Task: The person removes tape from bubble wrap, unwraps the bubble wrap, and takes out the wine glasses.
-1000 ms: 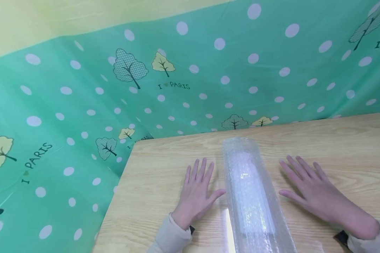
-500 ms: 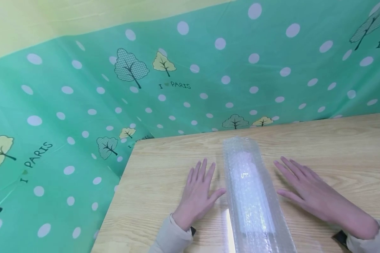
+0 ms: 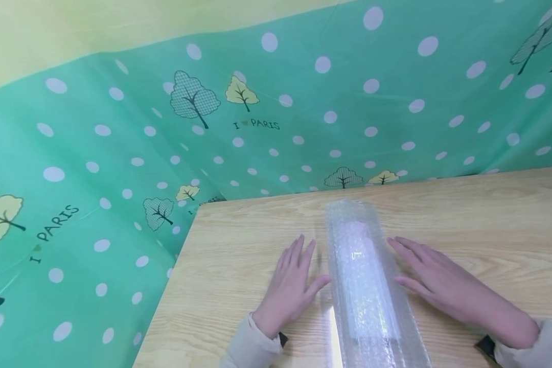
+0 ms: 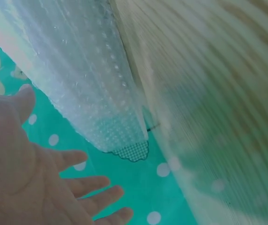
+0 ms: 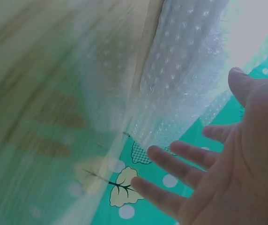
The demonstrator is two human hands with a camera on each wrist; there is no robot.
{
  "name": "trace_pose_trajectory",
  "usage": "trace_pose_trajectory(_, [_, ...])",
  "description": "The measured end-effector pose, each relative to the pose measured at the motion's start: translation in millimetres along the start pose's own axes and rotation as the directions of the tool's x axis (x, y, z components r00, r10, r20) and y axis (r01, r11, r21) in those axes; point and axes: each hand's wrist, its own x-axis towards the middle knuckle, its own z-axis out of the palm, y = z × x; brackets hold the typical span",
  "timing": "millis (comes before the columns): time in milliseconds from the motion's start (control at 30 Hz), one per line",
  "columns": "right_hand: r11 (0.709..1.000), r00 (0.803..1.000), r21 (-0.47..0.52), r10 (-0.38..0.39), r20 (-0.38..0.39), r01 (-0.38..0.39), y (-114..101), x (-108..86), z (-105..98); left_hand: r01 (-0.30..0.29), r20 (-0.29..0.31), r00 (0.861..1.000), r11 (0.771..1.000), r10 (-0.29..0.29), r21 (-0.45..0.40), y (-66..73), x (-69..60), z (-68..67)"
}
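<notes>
A long package in clear bubble wrap point(image 3: 365, 286) lies on the wooden table, running from the front edge of the head view toward the back. Something pale, white to faint pink, shows through the wrap; its kind cannot be made out. On its left side is my left hand point(image 3: 287, 283), fingers extended and the thumb tip close to the wrap. My right hand point(image 3: 446, 286) is on the other side, fingers extended, fingertips near the wrap's right edge. Both wrist views show the bubble wrap point(image 4: 82, 70) beside spread fingers, and neither hand grips it.
The light wood table point(image 3: 487, 220) reaches back to a green dotted cloth point(image 3: 294, 117) printed with trees and words. Left of the table the same cloth hangs down. A bright strip of glare point(image 3: 334, 332) lies left of the package.
My right hand has moved left toward the package, its fingers drawing closer together. My left hand has shifted slightly right and turned a little onto its side. The package stays in place.
</notes>
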Motion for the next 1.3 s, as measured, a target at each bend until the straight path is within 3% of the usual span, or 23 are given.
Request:
trace_pose_trajectory(500, [1.0, 1.0, 0.009, -0.015, -0.007, 0.015, -8, 7.1, 6, -0.008, 0.032, 0.999, 0.994, 0.011, -0.106, 9.4, -0.8, -1.9])
trace_pose_trajectory(733, [0.996, 0.995, -0.028, -0.092, -0.049, 0.09, -8, 12.1, 10, 0.011, 0.051, 0.999, 0.991, -0.004, -0.137, 14.1, -0.3, -0.7])
trace_pose_trajectory(1300, [0.992, 0.989, -0.005, -0.129, -0.075, 0.129, -11, 15.7, 12, -0.057, 0.05, 0.997, 0.986, 0.066, -0.158, 21.1, -0.5, 5.0])
